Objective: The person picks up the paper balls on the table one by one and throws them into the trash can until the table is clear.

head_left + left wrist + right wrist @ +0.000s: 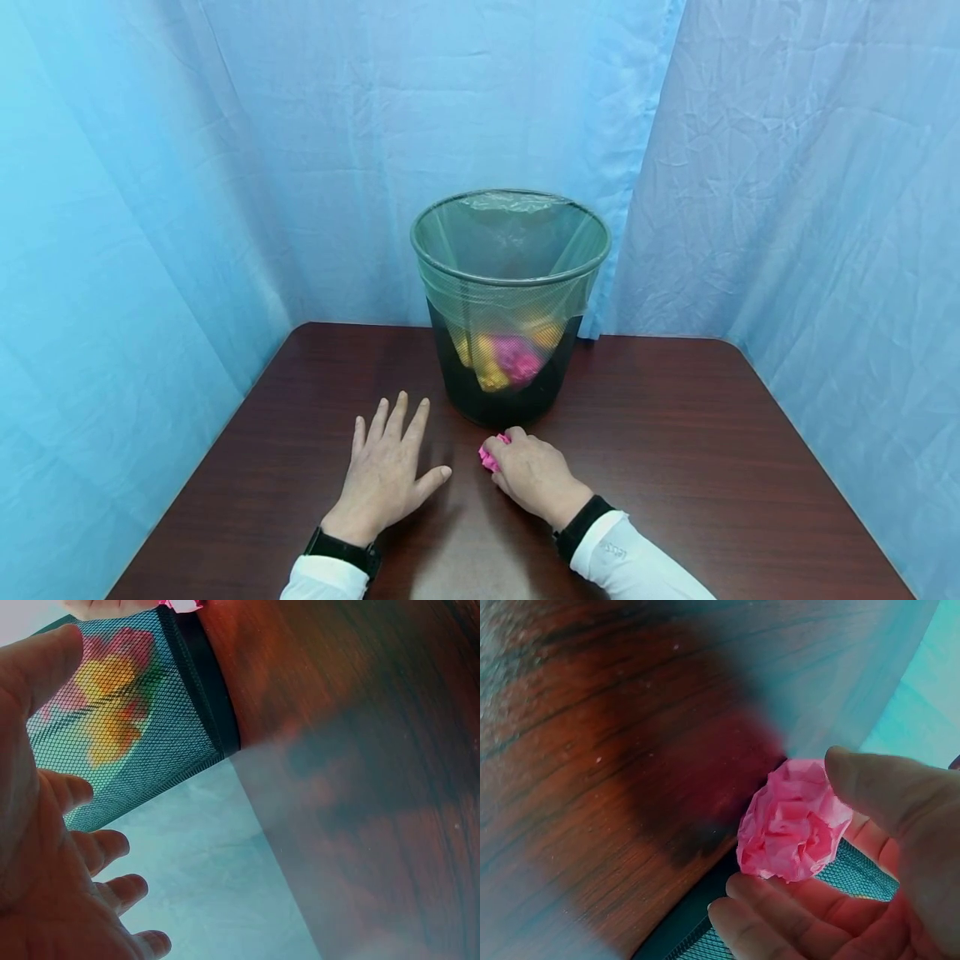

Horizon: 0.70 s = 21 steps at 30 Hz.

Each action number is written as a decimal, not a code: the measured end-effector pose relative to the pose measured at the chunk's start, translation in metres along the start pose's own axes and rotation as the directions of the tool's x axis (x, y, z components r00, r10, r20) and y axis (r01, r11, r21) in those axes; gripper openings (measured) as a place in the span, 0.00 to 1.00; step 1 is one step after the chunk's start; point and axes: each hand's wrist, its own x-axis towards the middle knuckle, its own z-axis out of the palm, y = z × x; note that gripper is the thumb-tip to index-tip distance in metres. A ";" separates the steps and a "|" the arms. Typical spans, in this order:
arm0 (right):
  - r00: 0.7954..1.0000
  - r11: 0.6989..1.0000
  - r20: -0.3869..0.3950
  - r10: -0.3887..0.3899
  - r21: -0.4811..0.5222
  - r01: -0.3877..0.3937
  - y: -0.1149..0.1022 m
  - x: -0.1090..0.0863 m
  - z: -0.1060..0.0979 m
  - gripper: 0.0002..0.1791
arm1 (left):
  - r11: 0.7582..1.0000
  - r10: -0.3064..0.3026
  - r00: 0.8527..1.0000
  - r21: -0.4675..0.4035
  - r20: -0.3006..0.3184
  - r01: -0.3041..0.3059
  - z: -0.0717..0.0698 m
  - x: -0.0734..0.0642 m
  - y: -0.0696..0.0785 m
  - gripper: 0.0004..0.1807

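Note:
A crumpled pink paper ball (795, 821) is held in my right hand (536, 475), between the thumb and the curled fingers, just in front of the bin's base. My left hand (386, 479) is spread flat, palm down, to the left of it, with nothing in it; the left wrist view shows its palm and separated fingers. Behind both hands stands a round mesh wastebasket (498, 408), upright, lined with a clear bag (517, 204). Through its mesh, yellow paper balls (487, 367) and a pink paper ball (517, 358) show at the bottom.
The dark brown wooden table (675, 467) has rounded far corners. Light blue curtains (420, 108) hang behind it and along both sides. The wastebasket stands near the table's far edge, about midway across.

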 end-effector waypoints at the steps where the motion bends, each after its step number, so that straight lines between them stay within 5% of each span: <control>1: 1.000 1.000 -0.006 -0.004 -0.005 0.004 0.000 0.000 0.000 0.19 | 1.000 -0.001 1.000 -0.003 0.001 0.001 0.000 0.000 0.000 0.52; 21: 0.999 0.999 0.029 0.033 -0.020 -0.032 0.004 -0.001 0.000 0.18 | 1.000 -0.003 1.000 0.000 0.007 0.003 0.001 0.001 -0.002 0.51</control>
